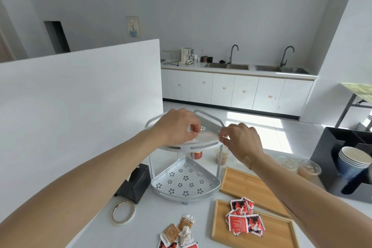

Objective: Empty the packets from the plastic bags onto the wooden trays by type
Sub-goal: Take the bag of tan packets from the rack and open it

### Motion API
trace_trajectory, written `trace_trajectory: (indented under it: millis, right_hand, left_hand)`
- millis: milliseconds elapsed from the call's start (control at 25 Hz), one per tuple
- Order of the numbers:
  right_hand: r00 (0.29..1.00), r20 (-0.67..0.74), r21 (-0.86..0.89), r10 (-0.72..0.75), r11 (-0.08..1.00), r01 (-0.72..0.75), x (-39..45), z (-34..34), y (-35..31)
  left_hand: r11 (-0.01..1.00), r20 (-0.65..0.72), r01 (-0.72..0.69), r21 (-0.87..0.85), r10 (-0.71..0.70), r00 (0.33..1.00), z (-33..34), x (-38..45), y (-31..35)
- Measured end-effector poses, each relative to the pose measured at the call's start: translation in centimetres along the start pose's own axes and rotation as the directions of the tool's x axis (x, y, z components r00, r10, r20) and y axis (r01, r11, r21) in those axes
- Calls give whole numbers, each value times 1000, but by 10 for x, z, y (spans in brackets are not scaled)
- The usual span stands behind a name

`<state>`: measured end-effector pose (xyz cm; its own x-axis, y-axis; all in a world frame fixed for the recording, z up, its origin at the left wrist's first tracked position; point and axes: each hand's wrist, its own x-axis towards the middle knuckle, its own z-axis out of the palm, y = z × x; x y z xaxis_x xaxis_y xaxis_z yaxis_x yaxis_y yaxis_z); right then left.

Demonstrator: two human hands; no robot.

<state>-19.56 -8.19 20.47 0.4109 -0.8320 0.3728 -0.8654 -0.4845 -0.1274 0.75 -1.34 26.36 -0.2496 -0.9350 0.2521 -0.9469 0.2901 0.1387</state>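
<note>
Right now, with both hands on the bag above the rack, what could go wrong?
1. The left hand and right hand pinch a clear bag over the rack's top shelf, away from the trays. Packets that slip out would probably land on the rack.
2. The far tray is bare, while brown packets lie loose on the table beside the near tray of red packets. Types could get mixed.

Two bare forearms, no sleeves in view, left hand (pixel 177 127) without rings, right hand (pixel 240 140) likewise, thin bracelet (pixel 251 164) on the right wrist (a pale patch just beside it)
</note>
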Motion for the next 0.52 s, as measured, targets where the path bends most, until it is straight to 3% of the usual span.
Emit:
trace_trajectory:
  millis: [320,520]
  right_hand:
    - [989,-138,303,52,953,-8,16,-34,4]
    - [959,-259,479,112,878,27,19,-74,9]
  left_hand:
    - [961,-226,131,-242,-187,956,-17,6,-10]
    - [893,-319,86,-442,-246,915,-27,18,-4]
